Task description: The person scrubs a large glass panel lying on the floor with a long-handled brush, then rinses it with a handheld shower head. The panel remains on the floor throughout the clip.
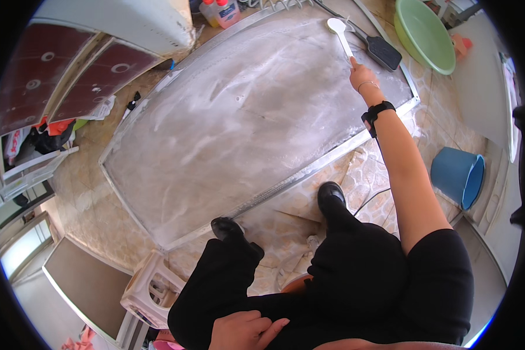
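Note:
A large framed mesh screen (245,118), streaked with whitish suds, lies flat on the tiled floor before me. My right hand (364,78) is closed around the handle of a white scrub brush (342,38), its round head over the screen's far right part. Just right of the brush, a dark grey paddle-shaped brush or tool (383,52) rests near the frame's corner. My left hand (247,330) lies against my lap at the bottom of the view, fingers curled and thumb apart; whether it holds anything is hidden.
A green basin (424,37) is at the upper right, a blue bucket (457,175) on its side at the right. Bottles of liquid (221,12) stand beyond the screen. A white plastic stool (151,291) is at the lower left, a dark red cabinet (74,74) at the upper left.

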### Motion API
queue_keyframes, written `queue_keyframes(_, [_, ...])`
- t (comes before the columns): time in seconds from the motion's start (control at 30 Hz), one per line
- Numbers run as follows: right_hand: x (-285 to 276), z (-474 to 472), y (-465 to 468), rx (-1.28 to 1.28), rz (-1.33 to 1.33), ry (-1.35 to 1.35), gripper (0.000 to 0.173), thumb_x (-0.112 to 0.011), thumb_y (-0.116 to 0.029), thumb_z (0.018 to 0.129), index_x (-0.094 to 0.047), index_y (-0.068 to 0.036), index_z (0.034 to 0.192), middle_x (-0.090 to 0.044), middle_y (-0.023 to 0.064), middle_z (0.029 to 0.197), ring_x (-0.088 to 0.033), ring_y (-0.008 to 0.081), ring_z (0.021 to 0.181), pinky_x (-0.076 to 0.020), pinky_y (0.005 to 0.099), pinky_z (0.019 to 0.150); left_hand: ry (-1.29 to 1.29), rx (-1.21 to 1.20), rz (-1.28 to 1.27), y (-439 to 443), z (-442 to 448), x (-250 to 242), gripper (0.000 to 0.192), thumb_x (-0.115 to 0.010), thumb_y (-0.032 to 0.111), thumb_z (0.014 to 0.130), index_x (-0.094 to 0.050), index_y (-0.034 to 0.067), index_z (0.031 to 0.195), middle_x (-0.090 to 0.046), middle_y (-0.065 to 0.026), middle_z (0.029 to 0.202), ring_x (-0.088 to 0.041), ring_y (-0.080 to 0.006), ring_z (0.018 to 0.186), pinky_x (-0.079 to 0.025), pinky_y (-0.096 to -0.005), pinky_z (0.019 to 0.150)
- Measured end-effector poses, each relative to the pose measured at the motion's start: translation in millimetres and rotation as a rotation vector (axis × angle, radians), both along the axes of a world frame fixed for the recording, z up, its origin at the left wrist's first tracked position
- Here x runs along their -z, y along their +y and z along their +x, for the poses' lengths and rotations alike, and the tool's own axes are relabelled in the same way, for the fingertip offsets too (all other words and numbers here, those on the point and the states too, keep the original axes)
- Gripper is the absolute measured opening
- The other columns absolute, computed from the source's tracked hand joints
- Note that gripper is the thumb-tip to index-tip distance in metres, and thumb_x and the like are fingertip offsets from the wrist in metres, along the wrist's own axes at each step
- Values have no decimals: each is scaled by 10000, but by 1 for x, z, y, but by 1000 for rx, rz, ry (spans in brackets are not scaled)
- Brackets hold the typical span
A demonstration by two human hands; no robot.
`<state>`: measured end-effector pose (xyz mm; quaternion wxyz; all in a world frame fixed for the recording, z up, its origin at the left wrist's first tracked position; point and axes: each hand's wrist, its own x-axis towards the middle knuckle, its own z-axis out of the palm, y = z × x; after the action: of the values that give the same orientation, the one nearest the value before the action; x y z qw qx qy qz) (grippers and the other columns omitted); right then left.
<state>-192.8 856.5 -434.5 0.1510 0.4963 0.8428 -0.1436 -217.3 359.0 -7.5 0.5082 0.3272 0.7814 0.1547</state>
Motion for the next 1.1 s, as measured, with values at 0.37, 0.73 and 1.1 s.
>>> queue_keyframes(0.37, [-28,182,-91,-71,-163,-140,508,-462,-299,1004,-383,-424,1490,-689,210,1104,-668,413,1001,-524,513,894,17,27,84,1,4,3,409,-786,199,801,-516,41,537,-450,-112,561,-507,-298,510,-400,-417,477])
queue_keyframes(0.73, [15,244,-66,331,-10,-51,546,-466,-324,985,-374,-276,1522,-682,256,1058,-655,443,988,-503,526,887,-23,43,79,1,7,1,427,-789,167,803,-489,27,533,-430,-117,559,-480,-301,493,-373,-419,468])
queue_keyframes(1.1, [-26,281,-50,349,21,-270,489,-412,-314,1014,-397,-316,1502,-671,195,1194,-652,414,1060,-518,511,921,-8,25,60,7,5,2,402,-779,142,812,-502,27,544,-433,-122,561,-476,-297,499,-363,-416,472])
